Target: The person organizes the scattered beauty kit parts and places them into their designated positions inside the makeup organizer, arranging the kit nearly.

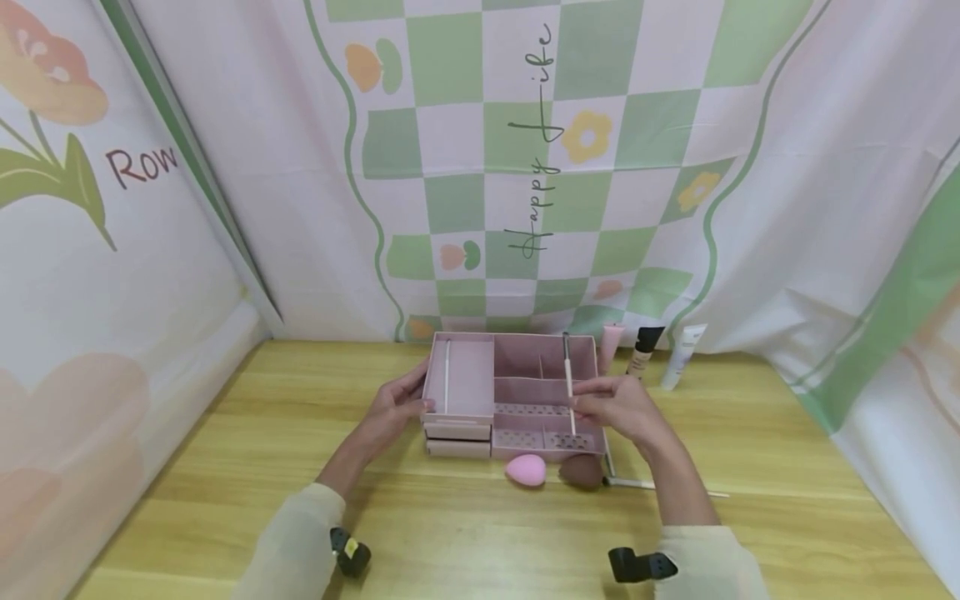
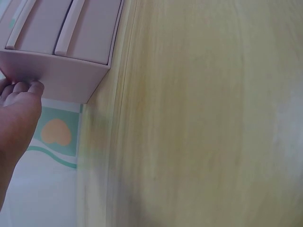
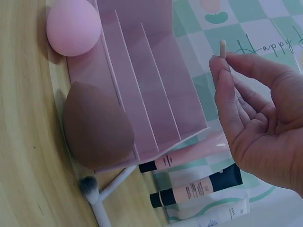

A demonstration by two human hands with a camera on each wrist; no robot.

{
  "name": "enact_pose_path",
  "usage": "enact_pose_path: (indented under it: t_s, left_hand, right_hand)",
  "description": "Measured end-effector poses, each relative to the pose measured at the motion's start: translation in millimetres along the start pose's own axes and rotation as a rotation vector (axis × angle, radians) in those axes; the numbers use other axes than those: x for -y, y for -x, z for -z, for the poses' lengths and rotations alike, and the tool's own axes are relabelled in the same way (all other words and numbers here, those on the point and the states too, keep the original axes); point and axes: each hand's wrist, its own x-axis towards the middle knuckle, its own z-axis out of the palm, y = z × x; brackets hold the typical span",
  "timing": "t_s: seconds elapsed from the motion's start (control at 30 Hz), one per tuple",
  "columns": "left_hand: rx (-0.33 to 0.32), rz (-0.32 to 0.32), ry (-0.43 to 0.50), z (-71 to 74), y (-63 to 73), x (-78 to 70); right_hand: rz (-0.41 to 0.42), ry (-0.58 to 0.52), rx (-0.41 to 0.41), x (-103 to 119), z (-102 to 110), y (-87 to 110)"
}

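A pink makeup organizer [image 1: 459, 387] with drawers and open compartments stands at the back of the table. My left hand [image 1: 396, 407] holds its left side, thumb at the top rim; in the left wrist view the bent fingers [image 2: 33, 89] lie against the side wall. Above the right-hand compartments, my right hand [image 1: 611, 404] pinches a slim makeup brush [image 1: 568, 375] between thumb and fingers, dark end up and pale handle pointing down. The handle's end [image 3: 222, 47] shows above the fingertips in the right wrist view. A second white stick [image 1: 447, 375] lies on the organizer's lidlike top.
In front of the organizer sit a pink sponge [image 1: 527, 470] and a brown sponge [image 1: 581, 472]. Another brush [image 1: 637, 482] lies to their right. A pink tube [image 1: 611, 346], a black-ended tube [image 1: 643, 350] and a white tube [image 1: 681, 358] lean against the back curtain.
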Motion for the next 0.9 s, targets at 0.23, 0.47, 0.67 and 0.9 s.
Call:
enact_pose_path:
  t_s: [0.23, 0.47, 0.67, 0.9]
  left_hand:
    - [-0.003, 0.005, 0.012, -2.3, 0.7, -1.8]
    - [-0.009, -0.001, 0.006, -1.8, 0.5, -1.0]
    - [-0.013, 0.016, 0.003, -0.8, 0.0, 0.3]
    - [-0.019, 0.013, 0.003, -0.7, 0.4, 0.4]
  right_hand:
    - [-0.006, -0.001, 0.004, 2, -7, -2.1]
    - [0.003, -0.012, 0.012, 8, -19, -9.6]
    - [0.049, 0.007, 0.017, 14, -30, -15.1]
    - [0.073, 0.001, 0.054, 25, -42, -19.2]
